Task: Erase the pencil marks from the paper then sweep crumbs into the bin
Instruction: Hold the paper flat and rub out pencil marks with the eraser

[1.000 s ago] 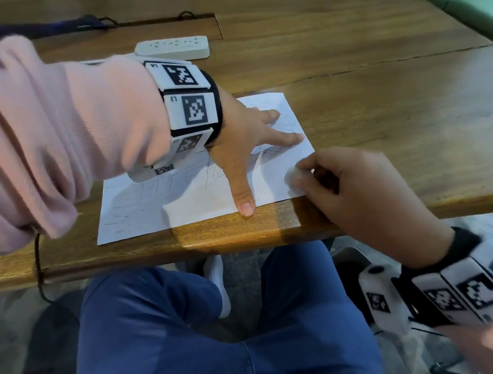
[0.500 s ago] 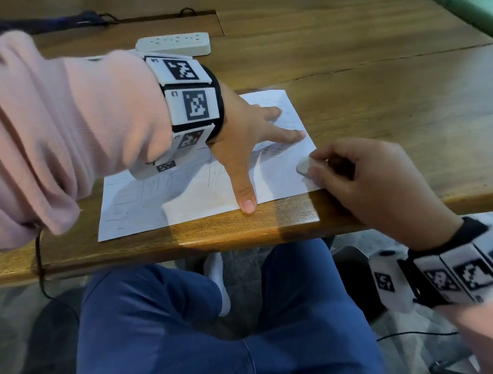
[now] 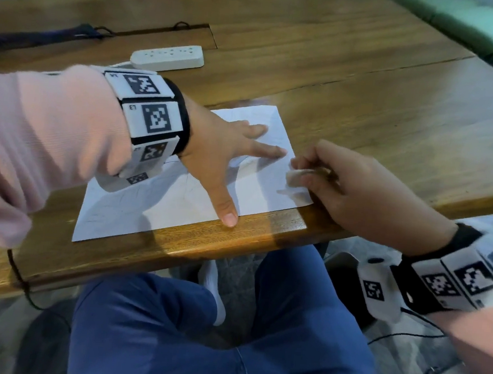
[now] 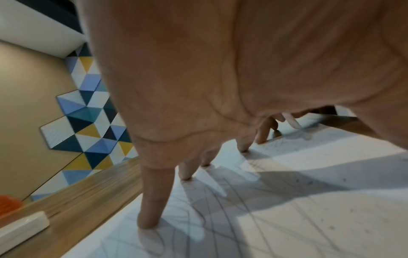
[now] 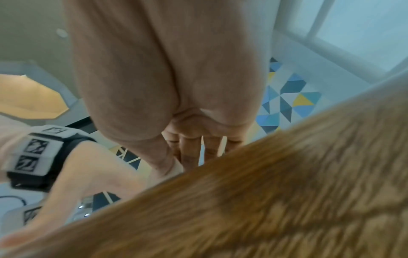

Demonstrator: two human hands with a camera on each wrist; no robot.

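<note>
A white sheet of paper with faint pencil lines lies at the near edge of the wooden table. My left hand presses flat on it, fingers spread and straight. In the left wrist view those fingertips stand on the paper over curved pencil marks. My right hand pinches a small white eraser against the paper's right edge. The eraser shows past the left palm in the left wrist view. The right wrist view is blurred; my right hand there is half hidden by the table edge.
A white power strip lies behind the left wrist. A dark cable runs along the far left of the table. My knees in blue trousers sit below the table edge. No bin is in view.
The right hand with the eraser has slid up the paper's right edge, away from the near corner. The left hand has stayed pressed on the sheet.
</note>
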